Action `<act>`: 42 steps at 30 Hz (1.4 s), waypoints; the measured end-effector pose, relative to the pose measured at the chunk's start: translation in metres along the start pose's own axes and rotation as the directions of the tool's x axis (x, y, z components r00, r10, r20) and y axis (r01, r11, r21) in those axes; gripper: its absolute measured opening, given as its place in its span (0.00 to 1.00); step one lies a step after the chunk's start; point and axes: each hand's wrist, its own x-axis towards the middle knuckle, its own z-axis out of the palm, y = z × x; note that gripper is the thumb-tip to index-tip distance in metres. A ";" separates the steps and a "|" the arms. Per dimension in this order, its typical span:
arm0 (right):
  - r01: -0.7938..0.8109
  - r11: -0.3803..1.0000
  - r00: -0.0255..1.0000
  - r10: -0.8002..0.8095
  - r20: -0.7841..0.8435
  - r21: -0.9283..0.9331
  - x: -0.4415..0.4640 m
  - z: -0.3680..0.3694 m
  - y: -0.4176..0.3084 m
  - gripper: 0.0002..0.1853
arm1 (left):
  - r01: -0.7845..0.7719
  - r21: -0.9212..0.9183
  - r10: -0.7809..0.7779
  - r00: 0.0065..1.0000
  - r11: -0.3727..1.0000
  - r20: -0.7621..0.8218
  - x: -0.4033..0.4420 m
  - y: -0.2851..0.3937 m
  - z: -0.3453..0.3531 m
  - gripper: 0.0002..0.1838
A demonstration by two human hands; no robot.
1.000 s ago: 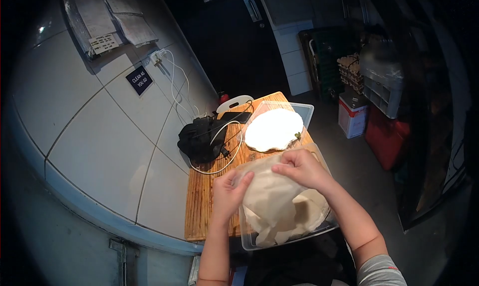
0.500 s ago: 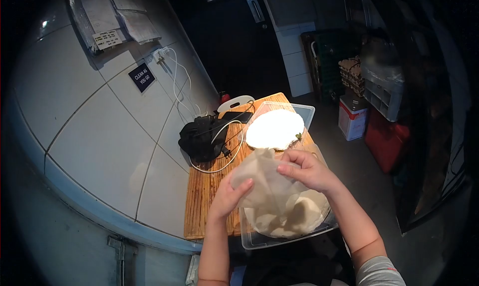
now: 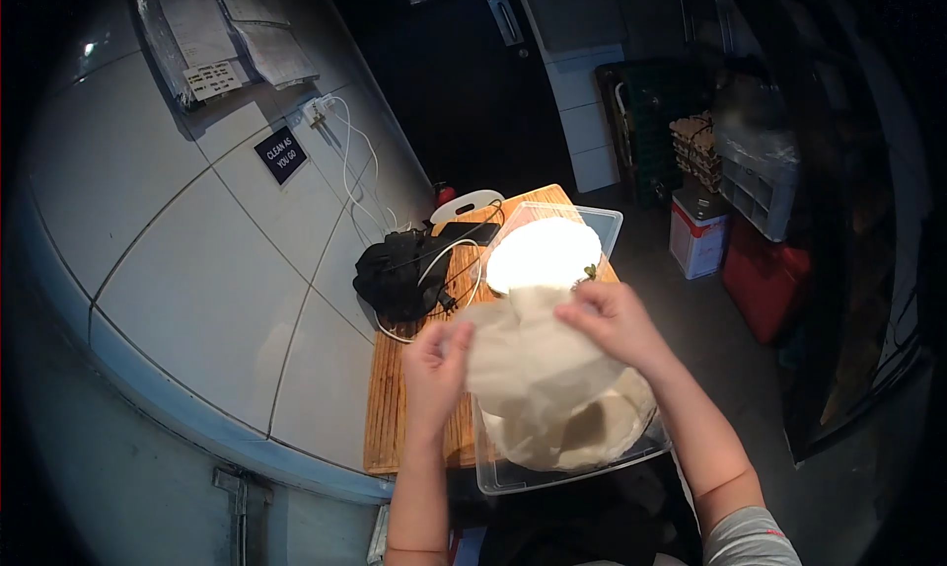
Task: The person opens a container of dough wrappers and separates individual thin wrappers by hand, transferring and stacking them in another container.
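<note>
Between my hands hangs a thin, pale, see-through wrapper sheet (image 3: 533,354), seemingly a spring roll wrapper, spread out and slightly creased. My left hand (image 3: 437,364) pinches its left edge, a little blurred. Its upper right edge is gripped by my right hand (image 3: 619,321), thumb against fingers. Below the sheet, a pile of similar pale round wrappers (image 3: 582,448) lies in a clear plastic tub (image 3: 528,486). Farther back, a round white pile (image 3: 543,253), overexposed by the light, sits in another clear tub (image 3: 610,223). The sheet partly covers both piles.
Everything stands on a slatted wooden table (image 3: 395,408) against a tiled wall. A black bag (image 3: 395,275), cables and a dark phone-like slab (image 3: 469,232) lie at its left. A white board (image 3: 466,206) is behind. Boxes and a red container (image 3: 764,285) stand on the right.
My left hand has moved up and left, and the sheet is now spread wider and flatter between my hands. My right hand has shifted slightly upward.
</note>
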 end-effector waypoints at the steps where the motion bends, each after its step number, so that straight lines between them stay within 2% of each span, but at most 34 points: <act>1: -0.040 0.996 0.998 0.044 -0.048 0.074 0.000 -0.008 0.004 0.16 | -0.060 -0.016 0.058 0.996 0.998 -0.069 0.002 -0.005 -0.006 0.12; 4: -0.074 0.957 0.991 0.103 -0.090 0.281 0.001 -0.020 0.025 0.16 | -0.061 0.037 0.066 0.983 0.997 -0.170 -0.005 -0.009 -0.019 0.12; 5: -0.061 0.946 0.990 0.098 -0.100 0.319 0.000 -0.022 0.030 0.15 | -0.098 -0.015 0.091 0.969 0.995 -0.231 -0.005 -0.011 -0.015 0.14; 8: -0.097 0.899 0.980 0.160 -0.114 0.427 -0.005 -0.030 0.020 0.14 | -0.078 -0.091 0.046 0.948 0.993 -0.316 -0.009 -0.029 -0.023 0.15; 14: -0.124 0.902 0.974 0.190 -0.123 0.414 -0.012 -0.050 0.035 0.13 | -0.026 -0.045 0.009 0.936 0.999 -0.352 -0.023 -0.037 -0.036 0.15; 17: -0.132 0.915 0.958 0.217 -0.188 0.382 -0.016 -0.063 0.043 0.14 | -0.021 -0.023 0.010 0.918 1.000 -0.397 -0.026 -0.054 -0.052 0.14; 20: -0.157 0.892 0.934 0.273 -0.229 0.423 -0.020 -0.079 0.049 0.15 | 0.027 -0.057 -0.049 0.908 0.998 -0.416 -0.030 -0.057 -0.060 0.13; 26: -0.098 0.864 0.915 0.274 -0.298 0.494 -0.031 -0.111 0.071 0.10 | 0.078 -0.093 -0.112 0.886 0.993 -0.449 -0.032 -0.072 -0.063 0.14; 28: -0.073 0.851 0.891 0.291 -0.350 0.521 -0.034 -0.120 0.075 0.10 | 0.084 -0.101 -0.120 0.895 0.991 -0.429 -0.029 -0.082 -0.066 0.14; 29: -0.035 0.853 0.913 0.239 -0.332 0.520 -0.037 -0.130 0.085 0.08 | 0.088 -0.105 -0.124 0.900 0.991 -0.418 -0.029 -0.085 -0.068 0.14; 32: 0.008 0.809 0.899 0.251 -0.358 0.587 -0.038 -0.127 0.069 0.06 | 0.150 -0.189 -0.202 0.933 0.971 -0.298 -0.022 -0.066 -0.056 0.14; 34: -0.067 0.912 0.926 0.208 -0.315 0.405 -0.037 -0.126 0.077 0.06 | 0.178 -0.206 -0.207 0.970 0.962 -0.127 -0.016 -0.059 -0.042 0.13; 35: -0.075 0.912 0.936 0.204 -0.286 0.404 -0.035 -0.122 0.076 0.06 | 0.191 -0.214 -0.204 0.978 0.958 -0.039 -0.012 -0.053 -0.033 0.13; 39: -0.097 0.894 0.963 0.195 -0.186 0.437 -0.031 -0.119 0.061 0.08 | 0.198 -0.412 -0.120 0.971 0.889 0.209 -0.003 0.012 0.022 0.15; 42: -0.044 0.882 0.951 0.180 -0.250 0.470 -0.037 -0.122 0.049 0.11 | 0.206 -0.605 -0.115 0.976 0.769 0.185 0.005 0.070 0.047 0.15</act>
